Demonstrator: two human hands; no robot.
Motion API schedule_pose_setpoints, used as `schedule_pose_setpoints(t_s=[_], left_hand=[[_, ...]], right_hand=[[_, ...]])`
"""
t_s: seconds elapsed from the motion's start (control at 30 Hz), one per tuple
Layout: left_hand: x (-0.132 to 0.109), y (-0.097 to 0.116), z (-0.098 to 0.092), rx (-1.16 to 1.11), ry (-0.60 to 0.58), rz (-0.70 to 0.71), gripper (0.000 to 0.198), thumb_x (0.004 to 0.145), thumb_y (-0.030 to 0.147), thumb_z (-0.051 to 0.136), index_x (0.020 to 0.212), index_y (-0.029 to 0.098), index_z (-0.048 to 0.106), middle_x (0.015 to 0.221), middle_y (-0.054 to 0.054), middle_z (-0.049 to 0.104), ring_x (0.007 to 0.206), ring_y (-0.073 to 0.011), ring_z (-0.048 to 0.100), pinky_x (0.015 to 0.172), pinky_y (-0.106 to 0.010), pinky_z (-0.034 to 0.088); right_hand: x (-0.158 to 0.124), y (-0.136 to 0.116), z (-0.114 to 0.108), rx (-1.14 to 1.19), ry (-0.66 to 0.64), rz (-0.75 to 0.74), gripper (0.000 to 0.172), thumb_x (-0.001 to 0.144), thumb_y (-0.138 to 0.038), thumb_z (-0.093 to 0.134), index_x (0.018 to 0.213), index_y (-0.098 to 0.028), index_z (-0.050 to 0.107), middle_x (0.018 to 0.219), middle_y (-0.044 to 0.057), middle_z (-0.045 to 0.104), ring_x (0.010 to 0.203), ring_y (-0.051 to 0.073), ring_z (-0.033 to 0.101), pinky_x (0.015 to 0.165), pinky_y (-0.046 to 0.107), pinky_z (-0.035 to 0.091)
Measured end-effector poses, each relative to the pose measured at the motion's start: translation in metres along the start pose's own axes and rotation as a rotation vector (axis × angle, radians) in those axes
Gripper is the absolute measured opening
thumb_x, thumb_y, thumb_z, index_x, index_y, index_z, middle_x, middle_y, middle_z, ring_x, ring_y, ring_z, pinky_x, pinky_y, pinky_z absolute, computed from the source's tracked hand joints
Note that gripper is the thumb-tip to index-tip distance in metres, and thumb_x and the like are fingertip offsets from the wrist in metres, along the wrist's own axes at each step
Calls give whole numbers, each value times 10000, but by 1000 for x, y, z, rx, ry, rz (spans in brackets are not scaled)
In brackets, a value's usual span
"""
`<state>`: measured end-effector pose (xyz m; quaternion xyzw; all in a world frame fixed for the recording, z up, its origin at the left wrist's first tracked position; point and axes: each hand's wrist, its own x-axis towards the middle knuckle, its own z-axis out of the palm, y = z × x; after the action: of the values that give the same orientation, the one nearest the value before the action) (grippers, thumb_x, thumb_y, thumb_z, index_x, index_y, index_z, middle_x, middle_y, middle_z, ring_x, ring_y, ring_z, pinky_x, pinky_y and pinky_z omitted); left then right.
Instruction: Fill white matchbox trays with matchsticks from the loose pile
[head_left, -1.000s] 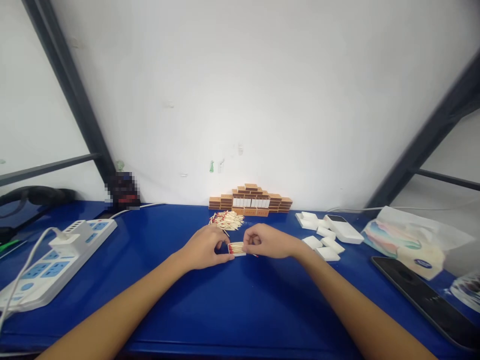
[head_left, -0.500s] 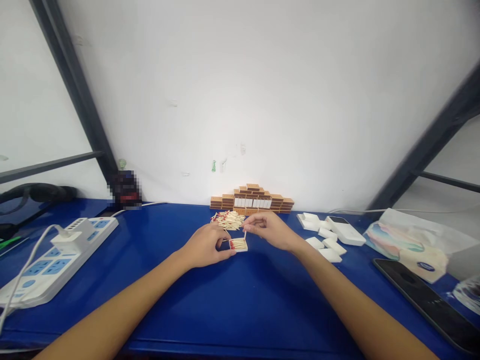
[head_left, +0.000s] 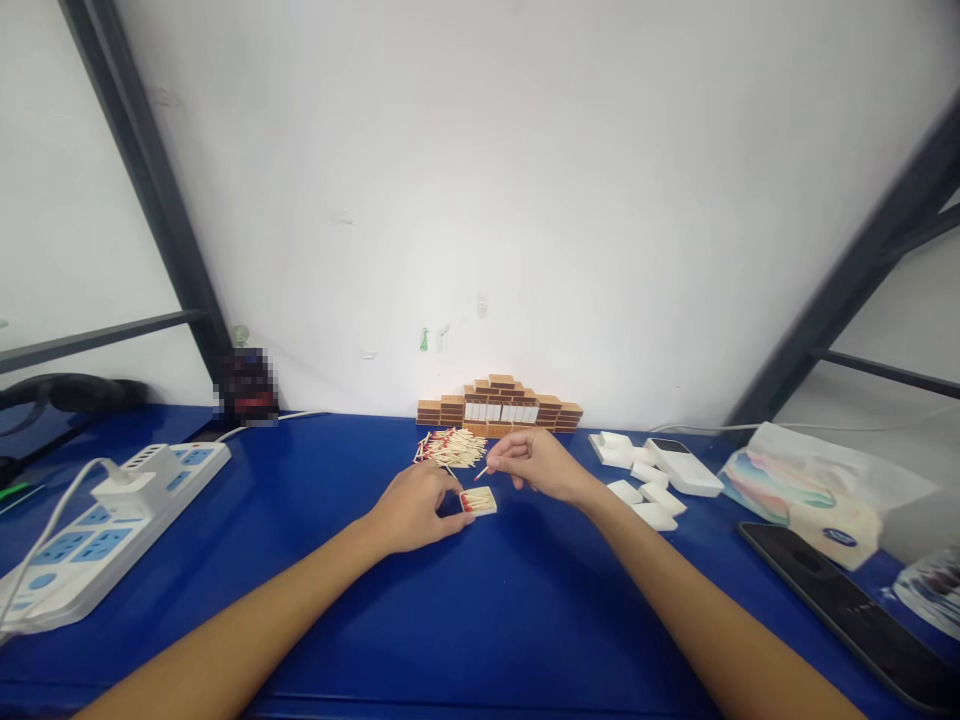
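Note:
My left hand (head_left: 415,508) steadies a small white matchbox tray (head_left: 487,513) on the blue table, its thumb and fingers at the tray's left end. Several red-tipped matches (head_left: 477,500) lie in that tray. Just above and right of it, my right hand (head_left: 538,466) pinches a single match (head_left: 481,473), red head pointing down and left. A loose pile of matches (head_left: 454,447) lies behind both hands. Farther back, brown matchboxes (head_left: 501,382) are stacked in a stepped shape against the wall, with a row of white pieces (head_left: 501,411) in the middle.
To the right lie several white trays (head_left: 654,516), a white device with a dark screen (head_left: 684,467), a tissue pack (head_left: 810,495) and a black phone (head_left: 840,600). A white power strip (head_left: 112,545) with a cable stands left on the blue table (head_left: 465,640).
The match in my right hand has tipped from nearly upright to slanted, its head now lower left. My left hand stays at the tray. The view has shifted slightly.

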<state>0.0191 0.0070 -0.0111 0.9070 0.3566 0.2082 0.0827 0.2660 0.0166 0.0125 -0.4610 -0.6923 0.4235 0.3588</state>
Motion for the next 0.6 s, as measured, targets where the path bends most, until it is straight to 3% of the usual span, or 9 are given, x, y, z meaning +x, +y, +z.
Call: schedule_pose_setpoints(t_s=[0.2, 0.37, 0.6], left_hand=[[0, -2, -3, 16, -1, -12, 302, 863, 512, 700, 868, 211, 717, 759, -22, 663, 785, -196, 601, 669, -296, 397], [1, -4, -7, 41, 5, -9, 311, 889, 516, 664, 856, 210, 711, 750, -28, 669, 777, -206, 598, 646, -302, 380], [0, -7, -5, 39, -15, -3, 319, 883, 527, 668, 849, 212, 706, 738, -23, 662, 767, -203, 593, 647, -299, 380]], right_hand=[[1, 8, 6, -39, -42, 20, 456, 698, -566, 832, 823, -135, 747, 694, 51, 712, 521, 113, 551, 487, 231, 402], [2, 14, 12, -162, -26, -82, 380, 788, -521, 764, 839, -144, 766, 757, 41, 693, 646, 129, 534, 555, 236, 388], [3, 22, 18, -265, -118, -57, 290, 806, -434, 752, 838, -147, 771, 723, 8, 626, 600, 108, 451, 546, 237, 340]])
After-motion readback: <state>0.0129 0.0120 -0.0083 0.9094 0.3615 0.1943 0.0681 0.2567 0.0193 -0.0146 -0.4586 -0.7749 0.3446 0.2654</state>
